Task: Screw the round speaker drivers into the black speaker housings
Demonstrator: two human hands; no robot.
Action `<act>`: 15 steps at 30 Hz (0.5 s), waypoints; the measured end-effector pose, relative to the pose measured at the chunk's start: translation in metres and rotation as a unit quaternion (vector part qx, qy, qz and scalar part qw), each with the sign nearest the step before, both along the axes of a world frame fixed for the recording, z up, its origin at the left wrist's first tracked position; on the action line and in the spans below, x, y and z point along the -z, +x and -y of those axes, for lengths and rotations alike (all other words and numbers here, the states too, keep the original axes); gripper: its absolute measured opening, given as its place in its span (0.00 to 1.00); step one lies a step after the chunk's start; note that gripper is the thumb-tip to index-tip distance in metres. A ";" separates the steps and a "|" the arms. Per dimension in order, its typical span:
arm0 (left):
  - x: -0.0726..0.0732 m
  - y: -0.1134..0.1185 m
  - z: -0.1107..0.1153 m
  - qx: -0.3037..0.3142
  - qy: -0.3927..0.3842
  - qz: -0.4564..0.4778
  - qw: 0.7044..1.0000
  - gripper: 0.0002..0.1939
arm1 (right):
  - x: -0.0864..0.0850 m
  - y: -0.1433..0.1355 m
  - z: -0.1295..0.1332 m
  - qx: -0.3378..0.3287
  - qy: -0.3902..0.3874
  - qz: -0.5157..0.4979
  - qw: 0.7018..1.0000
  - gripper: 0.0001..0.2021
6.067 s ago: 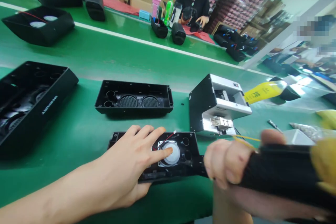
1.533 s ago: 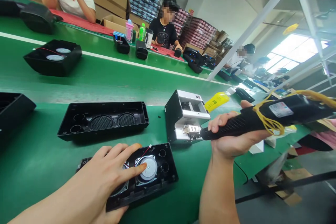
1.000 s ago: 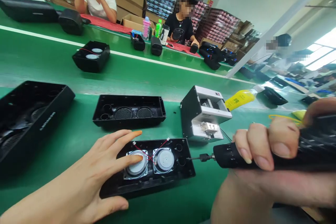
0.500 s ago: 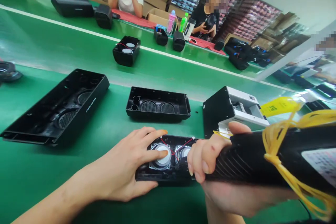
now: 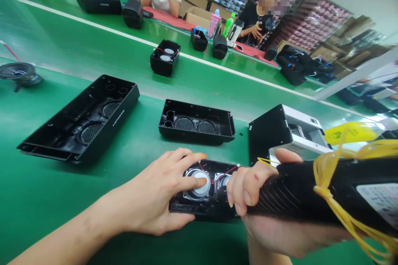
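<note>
A black speaker housing (image 5: 205, 209) lies on the green bench in front of me, with two round speaker drivers (image 5: 201, 188) and red wires in it. My left hand (image 5: 161, 192) rests on its left end, fingers spread, one fingertip on the left driver and the thumb along the near side. My right hand (image 5: 258, 198) is wrapped round a black electric screwdriver (image 5: 298, 192) with yellow cord tied about its body. The tool lies level over the housing's right end; its tip is hidden behind my fingers.
Two open black housings (image 5: 82, 122) (image 5: 196, 122) lie beyond my hands. A black and white screw feeder (image 5: 270, 132) stands right, by a yellow packet (image 5: 351, 132). At far left is a loose driver (image 5: 20, 72). Two people sit across the bench.
The whole scene has shifted slightly right in view as the camera turned. Both hands keep their places on the housing and the screwdriver. The person opposite at right has moved their hands.
</note>
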State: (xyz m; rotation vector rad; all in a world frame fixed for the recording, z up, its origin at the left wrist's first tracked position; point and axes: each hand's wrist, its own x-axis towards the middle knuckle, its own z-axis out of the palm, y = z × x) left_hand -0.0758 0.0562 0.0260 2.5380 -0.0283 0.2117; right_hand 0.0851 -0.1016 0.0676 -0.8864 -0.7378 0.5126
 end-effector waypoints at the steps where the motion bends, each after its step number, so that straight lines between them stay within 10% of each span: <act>1: 0.000 0.000 0.000 0.001 -0.001 0.001 1.000 0.30 | 0.001 0.000 -0.001 0.001 -0.004 0.005 1.000 0.24; 15: -0.010 0.001 0.000 0.026 0.010 0.001 1.000 0.27 | 0.014 -0.014 0.003 -0.012 -0.002 0.034 0.999 0.12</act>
